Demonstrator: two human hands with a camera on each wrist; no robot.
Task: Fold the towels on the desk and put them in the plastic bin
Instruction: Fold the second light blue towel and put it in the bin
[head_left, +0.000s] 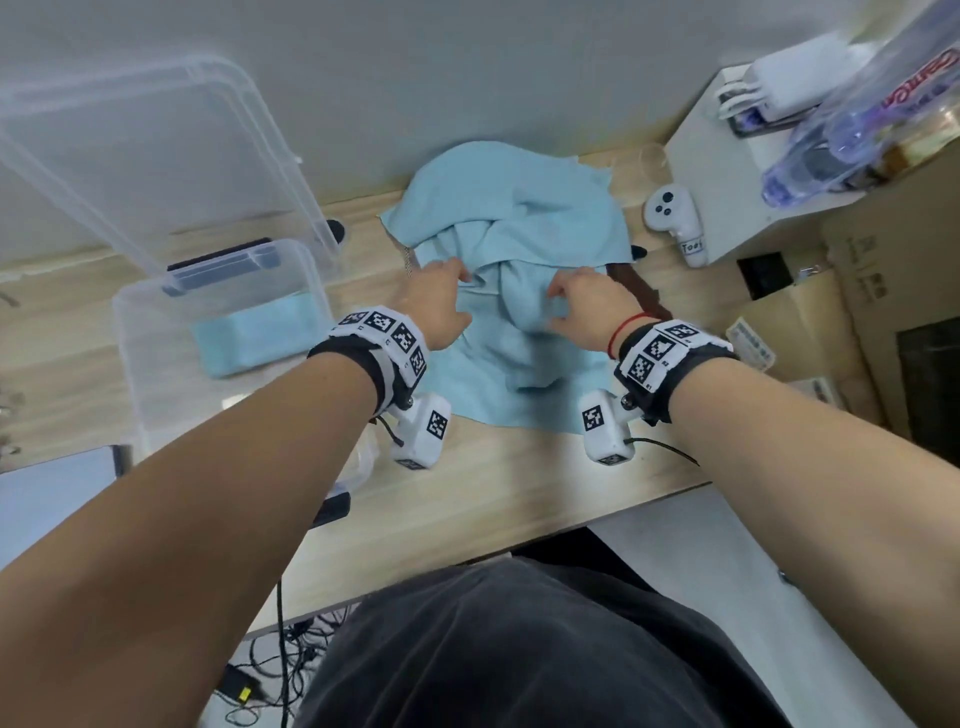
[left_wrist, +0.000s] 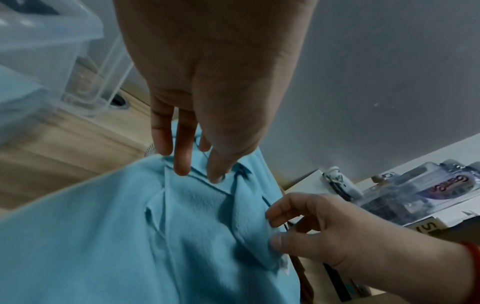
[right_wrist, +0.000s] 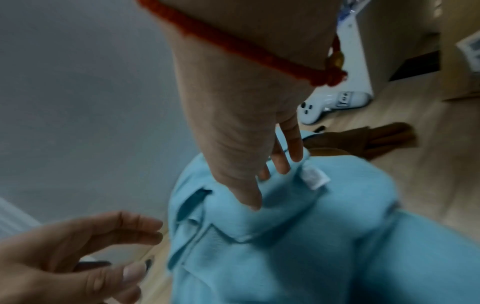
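Nearest you, both forearms reach out over the pale wooden bench (head_left: 519, 483), wrists banded with printed markers. Your left hand (head_left: 434, 304) hovers with loosely straight fingers, tips just touching a fold of the crumpled light-blue towel (head_left: 519, 234). Your right hand (head_left: 587, 306) has its thumb and fingers curled at a bunched ridge; whether they actually pinch cloth is hard to make out, since motion blur smears the wrist views. To the left, the clear plastic bin (head_left: 130, 322) holds a folded blue towel (head_left: 249, 338). Beyond, a brown cloth (right_wrist: 363, 142) lies partly hidden under the towel's edge.
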